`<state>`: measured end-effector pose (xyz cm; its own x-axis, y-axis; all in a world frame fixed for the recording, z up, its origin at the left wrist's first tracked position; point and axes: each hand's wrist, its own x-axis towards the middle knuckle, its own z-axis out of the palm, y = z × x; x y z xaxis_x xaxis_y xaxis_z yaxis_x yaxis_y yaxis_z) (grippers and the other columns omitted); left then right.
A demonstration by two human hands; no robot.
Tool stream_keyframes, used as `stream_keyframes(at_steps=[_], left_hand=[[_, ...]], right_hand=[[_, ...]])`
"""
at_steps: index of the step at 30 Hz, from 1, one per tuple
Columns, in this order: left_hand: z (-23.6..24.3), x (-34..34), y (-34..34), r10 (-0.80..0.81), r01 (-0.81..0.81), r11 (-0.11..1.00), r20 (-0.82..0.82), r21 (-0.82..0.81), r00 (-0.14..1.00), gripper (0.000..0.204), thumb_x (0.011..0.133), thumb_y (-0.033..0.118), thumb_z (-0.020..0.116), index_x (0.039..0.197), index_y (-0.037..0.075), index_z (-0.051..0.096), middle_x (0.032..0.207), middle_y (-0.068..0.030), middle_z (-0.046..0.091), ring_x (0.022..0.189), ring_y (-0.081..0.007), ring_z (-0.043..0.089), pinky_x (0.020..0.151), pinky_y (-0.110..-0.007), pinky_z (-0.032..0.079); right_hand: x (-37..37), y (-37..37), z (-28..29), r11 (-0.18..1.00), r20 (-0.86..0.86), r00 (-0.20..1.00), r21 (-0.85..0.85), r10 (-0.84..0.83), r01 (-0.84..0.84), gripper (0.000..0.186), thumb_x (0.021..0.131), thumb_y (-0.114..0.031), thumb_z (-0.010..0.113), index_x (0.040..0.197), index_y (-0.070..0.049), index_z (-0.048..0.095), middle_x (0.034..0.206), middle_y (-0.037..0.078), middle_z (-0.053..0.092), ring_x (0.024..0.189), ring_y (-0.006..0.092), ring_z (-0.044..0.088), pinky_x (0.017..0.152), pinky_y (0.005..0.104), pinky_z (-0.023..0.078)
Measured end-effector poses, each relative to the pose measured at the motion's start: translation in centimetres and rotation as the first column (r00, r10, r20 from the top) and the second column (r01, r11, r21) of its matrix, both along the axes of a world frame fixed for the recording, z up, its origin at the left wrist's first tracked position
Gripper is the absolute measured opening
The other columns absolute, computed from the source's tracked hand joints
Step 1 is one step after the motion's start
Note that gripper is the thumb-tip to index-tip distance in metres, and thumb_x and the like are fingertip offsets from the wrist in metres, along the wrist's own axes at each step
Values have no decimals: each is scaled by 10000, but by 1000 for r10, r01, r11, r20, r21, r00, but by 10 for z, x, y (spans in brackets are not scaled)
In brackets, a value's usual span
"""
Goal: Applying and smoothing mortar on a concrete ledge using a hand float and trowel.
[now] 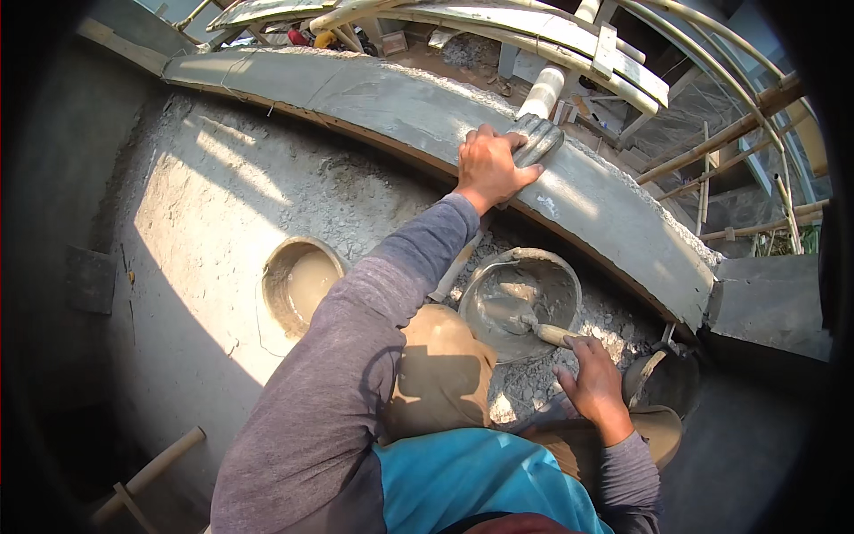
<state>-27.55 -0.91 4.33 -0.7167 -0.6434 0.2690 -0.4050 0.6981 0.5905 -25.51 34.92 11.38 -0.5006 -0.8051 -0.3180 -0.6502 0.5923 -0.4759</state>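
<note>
My left hand (pixel 492 169) is closed on one end of a grey, cement-caked block (pixel 538 141) with ridged sides, its exact kind unclear. It rests on the top of a curved concrete wall (pixel 391 111). Lower right, my right hand (pixel 594 387) has its thumb held apart and its fingertips at the end of the wooden handle of a trowel (pixel 555 335). The trowel's blade lies in wet grey mortar inside a round bucket (pixel 576 294). My left forearm crosses in front of part of the rubble floor.
Left of my arm stands another bucket (pixel 277 267) holding pale, murky liquid. A dark bucket (pixel 680 383) is beside my right knee. Broken mortar lies over the floor (pixel 205 240). Bamboo poles (pixel 738 133) and planks stand beyond the wall; a wooden pole (pixel 151 472) lies lower left.
</note>
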Motion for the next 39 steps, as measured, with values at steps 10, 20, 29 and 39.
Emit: stream_keyframes(at_steps=[10,20,29,39], left_hand=[[2,117,-268,571,-563,820,205,-104,795,684,723,619,767,1260,200,708,1282,-197,648,1221,-332,590,1039,-426,454],[-13,14,-35,146,-149,987,-59,-61,988,603,698,528,798,1109,89,766,999,-201,655,972,-366,616,933,-427,486],[0,36,-14,179,-176,969,1,-176,984,544,735,500,803,1157,163,735,1058,-151,570,1051,-340,546,918,-450,471],[-44,198,-126,672,-607,716,105,-344,733,611,741,506,809,1243,179,692,1130,-175,529,1082,-358,509,959,-478,425]], right_hand=[[-3,8,-2,999,38,999,31,16,-17,495,818,-220,765,1261,-50,624,1166,171,617,1062,379,617,874,447,516],[0,3,6,1000,17,1000,9,7,-7,526,810,-222,771,1280,-46,613,1229,182,603,1093,385,609,896,454,514],[3,9,15,999,33,999,-47,-17,19,546,815,-227,769,1301,-42,602,1266,223,586,1137,414,590,929,467,505],[-2,10,17,998,24,999,-36,-44,45,549,810,-235,780,1294,-42,606,1281,221,577,1130,409,596,922,474,509]])
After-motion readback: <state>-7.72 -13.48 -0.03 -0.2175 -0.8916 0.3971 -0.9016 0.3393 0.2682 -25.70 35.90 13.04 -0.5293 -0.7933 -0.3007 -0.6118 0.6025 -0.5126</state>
